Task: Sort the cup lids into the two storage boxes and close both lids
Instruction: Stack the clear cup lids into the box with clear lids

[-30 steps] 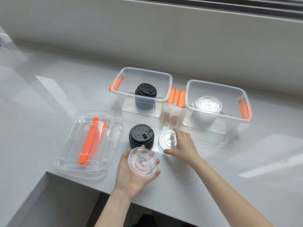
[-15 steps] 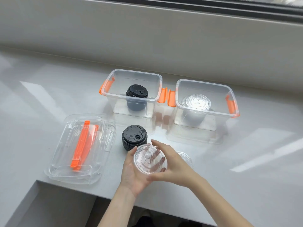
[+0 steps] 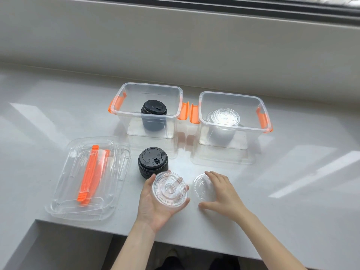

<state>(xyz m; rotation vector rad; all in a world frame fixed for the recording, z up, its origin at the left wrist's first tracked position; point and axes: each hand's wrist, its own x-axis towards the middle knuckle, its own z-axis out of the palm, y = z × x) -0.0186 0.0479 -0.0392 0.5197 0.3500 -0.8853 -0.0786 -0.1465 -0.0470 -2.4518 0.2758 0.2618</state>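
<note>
My left hand (image 3: 153,205) holds a stack of clear cup lids (image 3: 169,189) in its palm near the counter's front edge. My right hand (image 3: 222,193) rests with spread fingers on another clear lid (image 3: 200,187) lying flat on the counter. A stack of black lids (image 3: 153,161) stands just behind my left hand. The left storage box (image 3: 124,114) is open and holds black lids (image 3: 153,109). The right storage box (image 3: 233,98) is open and holds clear lids (image 3: 224,116).
Two clear box lids with orange handles (image 3: 87,178) lie stacked at the front left of the white counter (image 3: 292,182). A wall and window sill run behind the boxes. The counter's front edge drops off below my wrists.
My right hand has left the clear stack in my left hand and moved right onto the lid lying on the counter. The left hand keeps its stack.
</note>
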